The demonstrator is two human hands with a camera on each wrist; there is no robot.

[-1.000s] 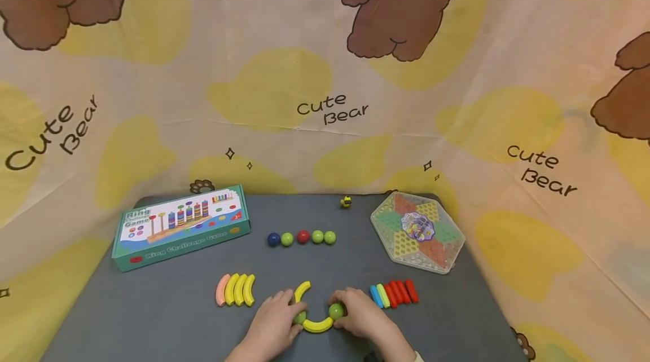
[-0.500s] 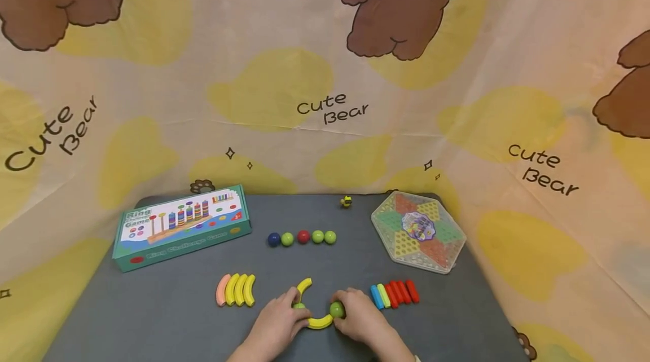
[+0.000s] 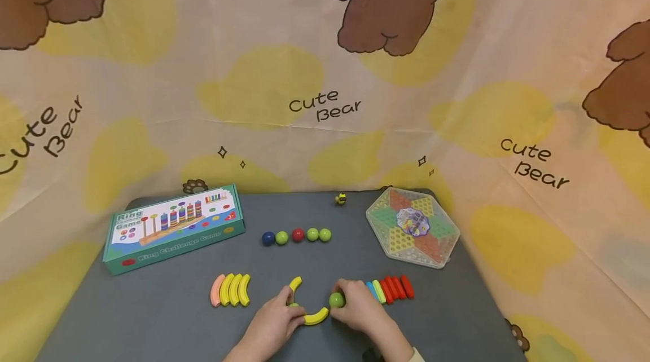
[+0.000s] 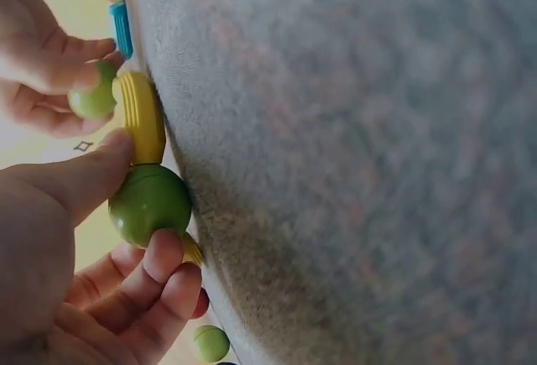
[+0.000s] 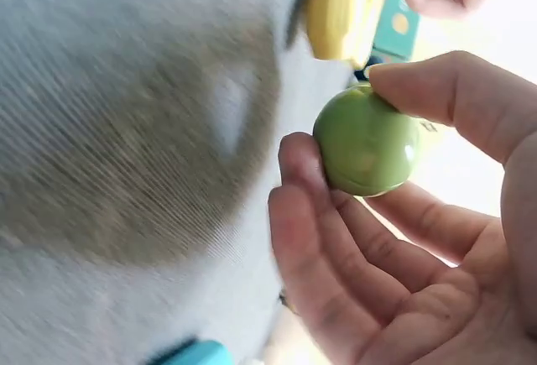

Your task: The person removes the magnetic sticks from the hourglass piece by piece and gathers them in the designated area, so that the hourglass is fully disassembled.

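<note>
My right hand (image 3: 359, 307) pinches a green ball (image 5: 367, 141) between thumb and fingers, with a small gap between the ball and the end of a yellow curved stick (image 3: 316, 317). In the left wrist view, my left hand (image 4: 92, 239) holds another green ball (image 4: 151, 204); the thumb lies by the joint with the yellow curved stick and the fingertips touch the ball's other side. A second yellow curved stick (image 3: 295, 283) reaches away from that ball, its near end hidden by the left fingers.
Yellow curved sticks (image 3: 235, 290) and a pink one (image 3: 217, 290) lie at left. Red, green and blue short sticks (image 3: 391, 289) lie at right. Behind are a row of balls (image 3: 298, 235), a game box (image 3: 175, 229), a hexagonal board case (image 3: 413, 228) and a tiny yellow figure (image 3: 341, 199).
My right hand has drawn its green ball away from the yellow curved stick's end, forward on the table. The left hand has shifted slightly over its ball. The head view has turned slightly right.
</note>
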